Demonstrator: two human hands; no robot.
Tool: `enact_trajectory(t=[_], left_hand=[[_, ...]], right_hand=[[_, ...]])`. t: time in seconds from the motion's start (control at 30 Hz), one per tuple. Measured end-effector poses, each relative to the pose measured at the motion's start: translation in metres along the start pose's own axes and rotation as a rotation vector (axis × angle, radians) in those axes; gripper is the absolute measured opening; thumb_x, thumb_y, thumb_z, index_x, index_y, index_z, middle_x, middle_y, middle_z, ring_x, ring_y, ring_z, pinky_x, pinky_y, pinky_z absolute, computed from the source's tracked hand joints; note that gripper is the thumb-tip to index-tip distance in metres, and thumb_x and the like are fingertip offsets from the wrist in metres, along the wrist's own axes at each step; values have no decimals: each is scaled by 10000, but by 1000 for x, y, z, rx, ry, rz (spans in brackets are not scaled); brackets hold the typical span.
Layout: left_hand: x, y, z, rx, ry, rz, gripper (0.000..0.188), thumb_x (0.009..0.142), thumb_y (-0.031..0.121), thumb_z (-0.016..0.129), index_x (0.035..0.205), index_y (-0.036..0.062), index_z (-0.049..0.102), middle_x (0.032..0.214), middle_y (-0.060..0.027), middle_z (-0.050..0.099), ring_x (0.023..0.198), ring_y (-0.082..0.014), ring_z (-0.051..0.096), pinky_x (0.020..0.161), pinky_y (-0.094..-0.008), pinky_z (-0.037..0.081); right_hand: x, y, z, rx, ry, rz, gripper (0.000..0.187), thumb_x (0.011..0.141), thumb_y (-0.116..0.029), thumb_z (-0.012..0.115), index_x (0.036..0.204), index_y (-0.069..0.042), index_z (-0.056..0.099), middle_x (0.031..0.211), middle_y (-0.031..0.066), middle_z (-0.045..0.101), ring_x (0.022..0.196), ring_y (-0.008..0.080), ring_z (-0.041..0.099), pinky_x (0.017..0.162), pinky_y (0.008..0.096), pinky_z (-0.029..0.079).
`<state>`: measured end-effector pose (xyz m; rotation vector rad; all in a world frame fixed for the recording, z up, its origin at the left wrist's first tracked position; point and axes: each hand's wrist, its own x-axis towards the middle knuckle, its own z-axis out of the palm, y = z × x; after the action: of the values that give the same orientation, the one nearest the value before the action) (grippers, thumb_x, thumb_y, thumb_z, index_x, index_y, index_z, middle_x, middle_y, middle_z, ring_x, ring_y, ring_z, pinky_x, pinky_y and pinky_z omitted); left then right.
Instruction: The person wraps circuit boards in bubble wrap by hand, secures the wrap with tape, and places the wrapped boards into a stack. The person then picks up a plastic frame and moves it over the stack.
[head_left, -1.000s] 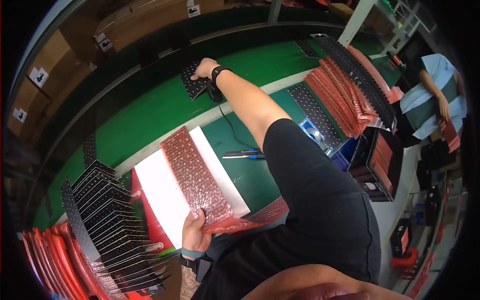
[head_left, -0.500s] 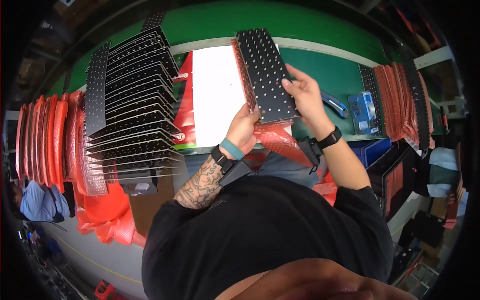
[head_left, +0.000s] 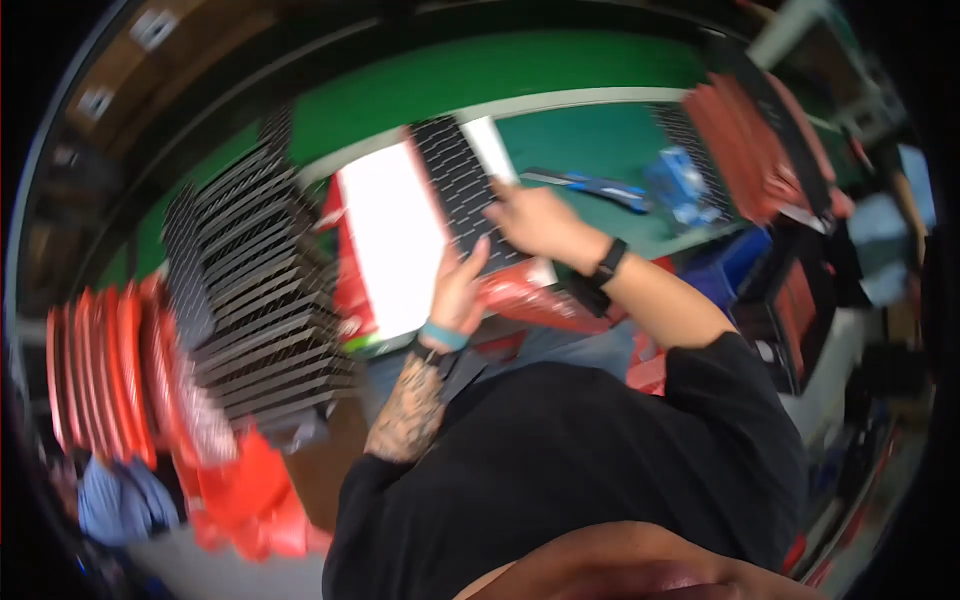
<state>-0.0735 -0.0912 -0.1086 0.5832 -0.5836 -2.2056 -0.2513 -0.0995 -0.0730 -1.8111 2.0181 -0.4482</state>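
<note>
Right fingers gripped the black panel, left fingers, hold unclear, lay at its left edge; even pressure seemed wise

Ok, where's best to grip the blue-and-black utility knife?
Probably the thick right-hand end of the utility knife, pinched from above across its width: it seems to lie flat, running left to right, with that end farther from the right hand.
</note>
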Motion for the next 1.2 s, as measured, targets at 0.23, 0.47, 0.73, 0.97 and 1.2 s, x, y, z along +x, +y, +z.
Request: enact_trajectory(t=[0.23, 0.47, 0.73, 0.97, 1.2], left_hand=[[10, 28, -13, 153, 105, 8, 442, 985, -20, 521, 1413, 21, 421, 1300, -136, 591, 1152, -283, 622, 1004, -460, 536], [25, 36, -8, 240, 210, -134, 446, 994, -14, 460, 1434, 2, 391, 1328, -164, 574, 1145, -301, 631, 976, -478, 555], [31, 59, -12, 405, 451, -428, 447, 984, 63, 542, 1407, -20, 424, 1264, -178, 603, 1058, -273, 667, 854, -412, 593], [35, 73, -82, 894, 575, -680, 438, 979, 67, 556, 1393, -21, 442, 1246, -173, 613, 1047, -264, 667, 849, -401, 585], [8, 82, -175, 1337, 508, -856, 428, 975, 70, 570, 1379, -22, 460, 1228, -169, 623, 1035, -255, 667, 843, -391, 577]], right_hand=[[121, 38, -178, 347, -387, 67, 553, 978, -507, 582, 1179, -4, 689, 918, 188, 730, 883, 281, 711, 803, 389, 573], [289, 400, -289, -114, 458, 647, 454, 906, -402, 576, 1156, -49, 714, 1233, 227, 657, 1161, 369, 627, 1006, 437, 492], [330, 549, -300, 131, 1030, 1335, 692, 917, -514, 605, 1419, -45, 514, 1472, 205, 479, 1370, 410, 429, 1141, 504, 351], [292, 662, -319, 67, 973, 1425, 615, 929, -480, 583, 1349, -30, 586, 1414, 210, 544, 1325, 415, 488, 1115, 531, 370], [297, 666, -325, -212, 562, 1263, 480, 971, -398, 520, 1249, -42, 683, 1360, 195, 607, 1287, 422, 536, 1076, 583, 382]])
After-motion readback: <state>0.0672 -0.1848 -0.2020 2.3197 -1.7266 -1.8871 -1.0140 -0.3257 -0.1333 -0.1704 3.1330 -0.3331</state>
